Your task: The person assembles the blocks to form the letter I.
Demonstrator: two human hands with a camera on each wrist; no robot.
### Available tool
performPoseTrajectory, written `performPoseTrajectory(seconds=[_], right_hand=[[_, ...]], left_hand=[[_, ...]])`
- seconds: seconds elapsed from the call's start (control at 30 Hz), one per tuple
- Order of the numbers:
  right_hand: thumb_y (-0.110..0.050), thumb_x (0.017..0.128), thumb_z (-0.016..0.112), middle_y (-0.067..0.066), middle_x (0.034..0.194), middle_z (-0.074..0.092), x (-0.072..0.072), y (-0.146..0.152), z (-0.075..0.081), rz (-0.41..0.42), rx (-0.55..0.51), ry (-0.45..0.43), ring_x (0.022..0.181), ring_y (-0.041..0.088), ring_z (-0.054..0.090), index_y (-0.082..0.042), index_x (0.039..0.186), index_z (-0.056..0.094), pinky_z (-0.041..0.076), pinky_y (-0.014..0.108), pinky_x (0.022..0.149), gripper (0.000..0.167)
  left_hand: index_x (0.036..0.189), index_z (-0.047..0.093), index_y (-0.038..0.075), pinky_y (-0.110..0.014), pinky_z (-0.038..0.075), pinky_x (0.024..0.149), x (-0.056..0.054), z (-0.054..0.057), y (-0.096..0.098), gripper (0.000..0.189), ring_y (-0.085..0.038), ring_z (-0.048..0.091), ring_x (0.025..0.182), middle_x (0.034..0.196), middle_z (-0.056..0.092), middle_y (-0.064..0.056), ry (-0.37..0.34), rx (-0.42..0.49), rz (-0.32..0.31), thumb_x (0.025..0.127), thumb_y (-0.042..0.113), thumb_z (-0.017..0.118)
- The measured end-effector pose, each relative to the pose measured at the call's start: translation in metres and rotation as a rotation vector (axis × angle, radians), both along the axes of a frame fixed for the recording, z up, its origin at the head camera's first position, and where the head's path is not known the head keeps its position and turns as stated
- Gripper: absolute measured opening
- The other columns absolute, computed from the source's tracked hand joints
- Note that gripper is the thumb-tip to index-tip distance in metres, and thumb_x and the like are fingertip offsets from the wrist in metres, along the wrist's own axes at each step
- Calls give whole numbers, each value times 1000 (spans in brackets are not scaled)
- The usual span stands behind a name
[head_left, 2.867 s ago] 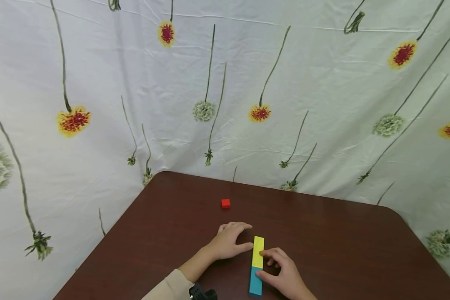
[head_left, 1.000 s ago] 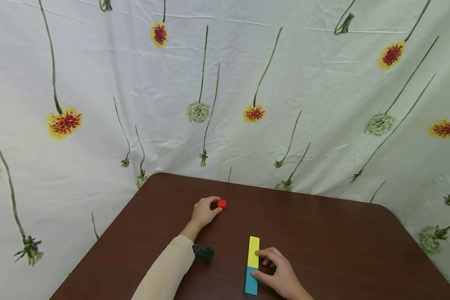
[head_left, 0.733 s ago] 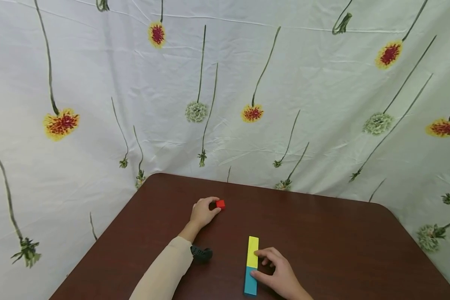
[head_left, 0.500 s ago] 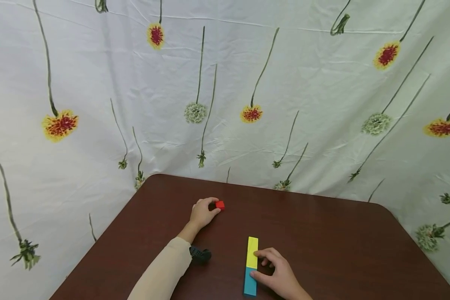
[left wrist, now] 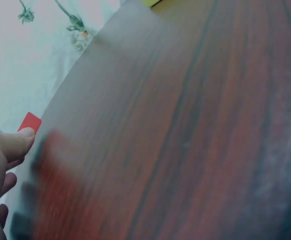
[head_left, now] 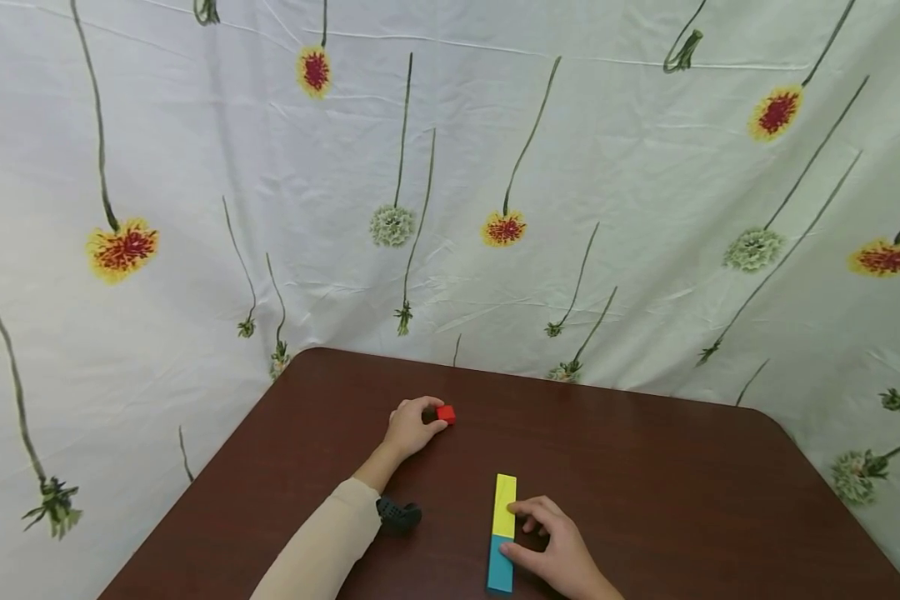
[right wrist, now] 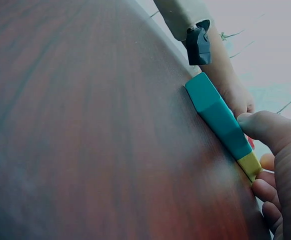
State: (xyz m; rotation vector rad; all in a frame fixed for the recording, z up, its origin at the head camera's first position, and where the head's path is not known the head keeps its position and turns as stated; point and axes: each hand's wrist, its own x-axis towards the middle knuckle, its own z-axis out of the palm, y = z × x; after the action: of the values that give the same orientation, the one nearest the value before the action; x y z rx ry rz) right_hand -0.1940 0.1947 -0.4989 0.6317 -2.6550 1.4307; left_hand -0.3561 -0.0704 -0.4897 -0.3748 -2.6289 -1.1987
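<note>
In the head view my left hand (head_left: 408,428) reaches to the back of the table and pinches a small red block (head_left: 446,414) between thumb and fingers. The left wrist view shows the thumb tip on the red block (left wrist: 30,121). Nearer the front, a yellow block (head_left: 506,505) and a teal block (head_left: 500,564) lie end to end in a straight line. Their right side is touched by my right hand (head_left: 562,548), thumb on the teal one and fingertip on the yellow one. In the right wrist view the teal block (right wrist: 218,115) hides much of the yellow block (right wrist: 249,166).
The dark brown table (head_left: 667,500) has rounded far corners. Behind it hangs a white cloth (head_left: 450,167) printed with flowers. A black wrist device (head_left: 399,515) sits at the left sleeve's cuff.
My left hand has left the yellow block's side, gone to the back of the table and taken the red block, lately shifting it slightly right and nearer. The right hand has stayed at the blocks.
</note>
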Motion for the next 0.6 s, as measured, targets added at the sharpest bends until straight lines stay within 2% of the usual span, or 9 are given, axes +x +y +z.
performPoseTrajectory(seconds=[0.3,0.6], right_hand=[[-33,85,77,-1,112,57,0,0,2,-6,8,-10,85,8,50,-14,119,66,44,28,72,41],[-35,85,77,-1,111,56,-1,-1,3,-17,25,-22,85,8,49,-14,119,66,44,28,71,42]], left_hand=[[115,69,8,-60,31,100,6,4,14,32,-37,53,113,117,67,-12,2,-13,-70,86,18,76],[114,69,9,-56,35,95,11,4,28,31,-33,54,105,114,68,-10,24,-35,-159,86,19,76]])
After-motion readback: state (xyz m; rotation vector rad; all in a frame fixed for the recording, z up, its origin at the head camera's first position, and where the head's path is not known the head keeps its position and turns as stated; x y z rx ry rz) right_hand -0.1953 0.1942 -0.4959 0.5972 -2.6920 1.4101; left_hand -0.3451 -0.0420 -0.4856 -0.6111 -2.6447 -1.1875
